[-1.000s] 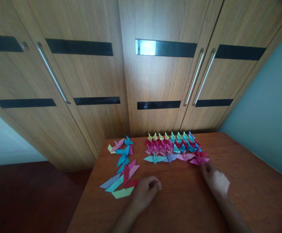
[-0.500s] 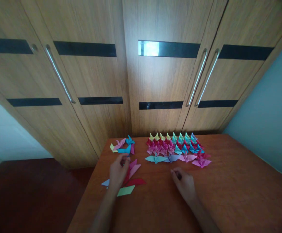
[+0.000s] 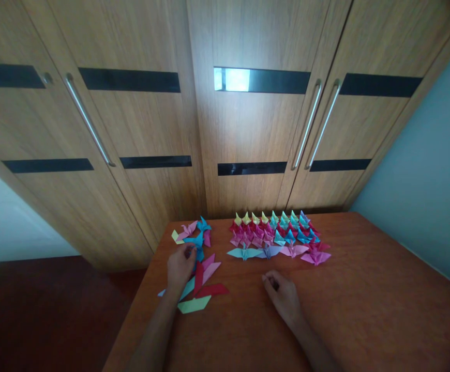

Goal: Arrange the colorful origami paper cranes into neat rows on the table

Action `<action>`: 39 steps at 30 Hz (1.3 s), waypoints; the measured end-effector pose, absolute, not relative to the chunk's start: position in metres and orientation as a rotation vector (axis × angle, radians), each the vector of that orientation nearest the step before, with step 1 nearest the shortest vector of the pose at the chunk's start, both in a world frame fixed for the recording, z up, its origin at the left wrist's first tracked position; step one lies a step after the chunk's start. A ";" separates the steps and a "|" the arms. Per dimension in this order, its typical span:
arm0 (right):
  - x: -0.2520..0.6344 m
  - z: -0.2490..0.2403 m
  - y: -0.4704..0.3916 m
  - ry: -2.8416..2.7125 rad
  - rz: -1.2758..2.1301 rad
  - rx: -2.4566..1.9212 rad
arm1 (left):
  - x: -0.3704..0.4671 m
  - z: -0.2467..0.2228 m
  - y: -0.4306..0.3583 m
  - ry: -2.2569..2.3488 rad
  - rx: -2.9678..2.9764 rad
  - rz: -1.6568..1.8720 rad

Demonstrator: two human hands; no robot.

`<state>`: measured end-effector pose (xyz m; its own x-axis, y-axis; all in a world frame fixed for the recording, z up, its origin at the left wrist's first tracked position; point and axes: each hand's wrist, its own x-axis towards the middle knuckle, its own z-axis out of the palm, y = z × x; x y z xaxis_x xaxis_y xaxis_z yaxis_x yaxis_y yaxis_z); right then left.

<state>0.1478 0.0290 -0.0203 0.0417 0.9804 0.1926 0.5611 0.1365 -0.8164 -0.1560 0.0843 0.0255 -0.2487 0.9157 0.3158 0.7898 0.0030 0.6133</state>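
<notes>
My left hand (image 3: 180,267) is at the left of the table, thumb and fingers pinched on a blue paper crane (image 3: 199,253). Another blue folded paper (image 3: 194,241) lies just beyond the fingertips, and the two overlap in view. Around and below this hand lie flat folded paper strips: a red one (image 3: 214,290), a pink one (image 3: 211,270) and a light green one (image 3: 194,304). My right hand (image 3: 284,298) rests on the table at centre right, fingers curled together, with no paper visible in it. Ahead of it, a pale blue crane (image 3: 244,252) has spread wings.
Rows of small folded cranes (image 3: 261,235) in yellow, pink, red, green and blue stand at the back of the brown table (image 3: 364,310). Several loose cranes, one pink (image 3: 188,230), lie back left. A wooden wardrobe (image 3: 248,129) rises behind the table; a wall (image 3: 422,196) borders the right.
My left hand has drawn slightly back and left, uncovering more of the blue crane and the strips. My right hand has stayed nearly in place. The whole view has shifted a little.
</notes>
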 end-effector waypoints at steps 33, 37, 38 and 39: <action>0.132 -0.014 0.013 -1.552 1.100 -1.240 | -0.065 0.024 0.009 1.439 2.121 1.166; 0.131 -0.009 0.010 -1.638 1.095 -1.231 | -0.064 0.021 0.015 1.361 2.099 1.099; 0.131 -0.008 0.009 -1.639 1.086 -1.231 | -0.064 0.021 0.015 1.344 2.085 1.069; 0.132 -0.008 0.009 -1.635 1.073 -1.229 | -0.063 0.021 0.016 1.330 2.063 1.037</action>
<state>0.1316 0.0086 -0.0078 -0.1997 0.9737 0.1097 0.2868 0.1651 -0.9437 -0.0634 0.0158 0.0209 0.2436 0.9084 0.3396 0.5512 -0.4178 0.7222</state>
